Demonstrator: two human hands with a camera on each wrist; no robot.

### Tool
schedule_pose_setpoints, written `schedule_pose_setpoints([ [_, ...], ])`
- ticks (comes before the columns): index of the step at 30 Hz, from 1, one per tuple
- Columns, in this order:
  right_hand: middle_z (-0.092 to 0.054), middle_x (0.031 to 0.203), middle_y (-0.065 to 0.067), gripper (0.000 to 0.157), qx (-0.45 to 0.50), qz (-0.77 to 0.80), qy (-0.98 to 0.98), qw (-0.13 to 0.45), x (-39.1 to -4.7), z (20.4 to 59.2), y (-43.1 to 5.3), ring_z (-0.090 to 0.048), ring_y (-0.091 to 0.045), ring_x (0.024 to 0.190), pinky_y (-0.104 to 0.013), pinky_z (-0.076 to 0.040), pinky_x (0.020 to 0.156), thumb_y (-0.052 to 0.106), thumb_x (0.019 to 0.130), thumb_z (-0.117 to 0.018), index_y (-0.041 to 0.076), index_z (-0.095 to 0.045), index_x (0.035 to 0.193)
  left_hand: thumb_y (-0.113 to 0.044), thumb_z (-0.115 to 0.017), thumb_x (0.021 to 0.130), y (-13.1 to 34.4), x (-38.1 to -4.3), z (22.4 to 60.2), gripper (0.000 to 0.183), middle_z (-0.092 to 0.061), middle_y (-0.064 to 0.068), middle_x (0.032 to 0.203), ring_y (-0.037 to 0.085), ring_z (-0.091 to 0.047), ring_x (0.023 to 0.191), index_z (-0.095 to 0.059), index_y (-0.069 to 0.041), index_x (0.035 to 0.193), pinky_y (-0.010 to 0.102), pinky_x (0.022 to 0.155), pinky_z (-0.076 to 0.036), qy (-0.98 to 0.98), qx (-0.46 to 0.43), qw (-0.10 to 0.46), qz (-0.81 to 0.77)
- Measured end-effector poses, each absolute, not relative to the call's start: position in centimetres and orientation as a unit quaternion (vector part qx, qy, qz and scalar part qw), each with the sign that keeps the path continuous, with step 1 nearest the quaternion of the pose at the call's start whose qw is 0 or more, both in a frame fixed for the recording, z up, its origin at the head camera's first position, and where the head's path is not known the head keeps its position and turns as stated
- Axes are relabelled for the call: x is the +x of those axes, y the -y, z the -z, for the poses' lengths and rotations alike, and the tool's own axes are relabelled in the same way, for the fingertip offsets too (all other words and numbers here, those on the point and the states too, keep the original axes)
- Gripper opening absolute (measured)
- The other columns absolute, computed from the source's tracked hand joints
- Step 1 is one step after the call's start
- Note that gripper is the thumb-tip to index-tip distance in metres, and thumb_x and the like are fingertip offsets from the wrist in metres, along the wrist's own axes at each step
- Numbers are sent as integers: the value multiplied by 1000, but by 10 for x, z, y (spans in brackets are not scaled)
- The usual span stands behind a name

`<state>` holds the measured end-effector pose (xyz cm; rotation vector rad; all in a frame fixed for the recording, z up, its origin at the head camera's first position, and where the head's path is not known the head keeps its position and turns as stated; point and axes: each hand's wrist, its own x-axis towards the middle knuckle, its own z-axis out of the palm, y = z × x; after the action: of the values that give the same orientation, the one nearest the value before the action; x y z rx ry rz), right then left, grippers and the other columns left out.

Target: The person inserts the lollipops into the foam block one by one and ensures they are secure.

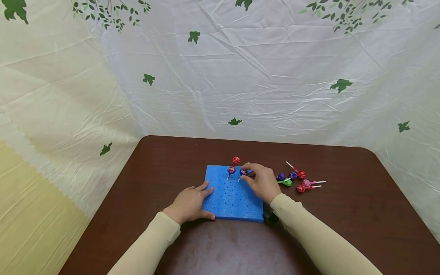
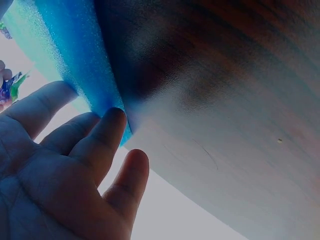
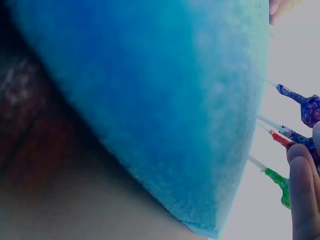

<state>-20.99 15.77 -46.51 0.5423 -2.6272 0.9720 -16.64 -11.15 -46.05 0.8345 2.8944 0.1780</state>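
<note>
A blue foam board [image 1: 233,202] with rows of small holes lies on the table. My left hand [image 1: 189,204] rests along its left edge, fingers spread, some on top and the thumb at the near corner. My right hand [image 1: 262,181] pinches a purple lollipop [image 1: 243,172] over the board's far right part, stick downward; whether the stick is in a hole I cannot tell. Beside it stand a dark red-and-purple lollipop [image 1: 231,170] and a red lollipop [image 1: 236,160]. The right wrist view also shows a green lollipop [image 3: 280,185], its stick meeting the board, near my right fingers.
Right of the board, several loose lollipops lie on the brown table [image 1: 343,214], among them a green one [image 1: 287,182], a pink one [image 1: 306,183] and a red one [image 1: 301,175]. A white leaf-patterned curtain [image 1: 275,95] hangs behind the table.
</note>
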Motion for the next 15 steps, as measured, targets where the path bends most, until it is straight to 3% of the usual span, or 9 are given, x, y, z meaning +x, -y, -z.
schedule_pose_setpoints([
  [15, -69, 121, -12, 31, 159, -358, 913, 109, -209, 462, -157, -72, -24, 90, -42, -59, 77, 15, 89, -77, 11, -72, 120, -62, -77, 76, 111, -166, 458, 92, -39, 16, 154, 28, -48, 135, -51, -10, 147, 48, 110, -37, -957, 275, 63, -62],
])
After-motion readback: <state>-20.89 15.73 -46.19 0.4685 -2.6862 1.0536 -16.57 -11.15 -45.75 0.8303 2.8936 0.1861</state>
